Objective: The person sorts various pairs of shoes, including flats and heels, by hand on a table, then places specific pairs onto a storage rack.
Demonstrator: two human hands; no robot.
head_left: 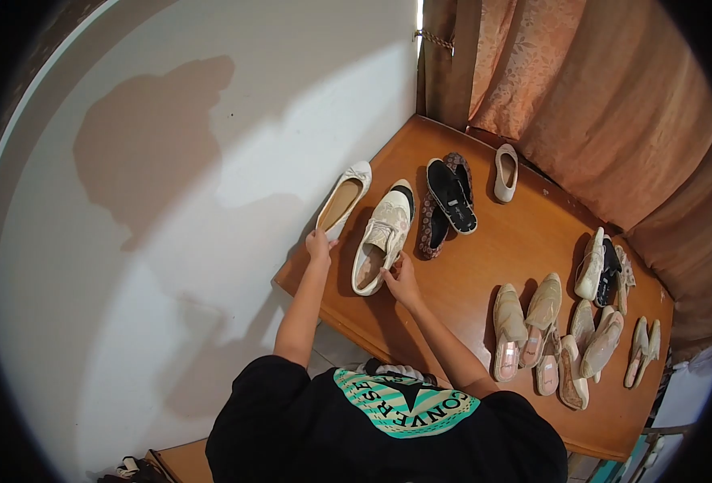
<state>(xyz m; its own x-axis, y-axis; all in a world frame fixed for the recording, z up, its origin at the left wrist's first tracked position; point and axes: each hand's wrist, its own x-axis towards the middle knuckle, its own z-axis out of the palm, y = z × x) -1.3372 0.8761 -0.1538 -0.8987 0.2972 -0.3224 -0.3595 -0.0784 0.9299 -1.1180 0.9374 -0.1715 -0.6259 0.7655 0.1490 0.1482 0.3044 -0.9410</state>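
My left hand (320,245) grips the heel end of a white ballet flat (359,174) with a tan insole, at the table's left edge beside the wall. Fingers of my right hand (403,282) are closed on the rear side of a cream patterned lace-up shoe (385,229) with a black toe cap. That shoe points away from me, just right of the flat. Close by on its right, a black slip-on shoe (451,197) lies across a pair of dark patterned shoes (432,229).
A single pale flat (506,173) stands near the table's far edge. Several beige mules (509,330) and other shoes crowd the right side of the wooden table (452,274). A white wall (235,185) borders the left, and brown curtains (589,105) hang behind.
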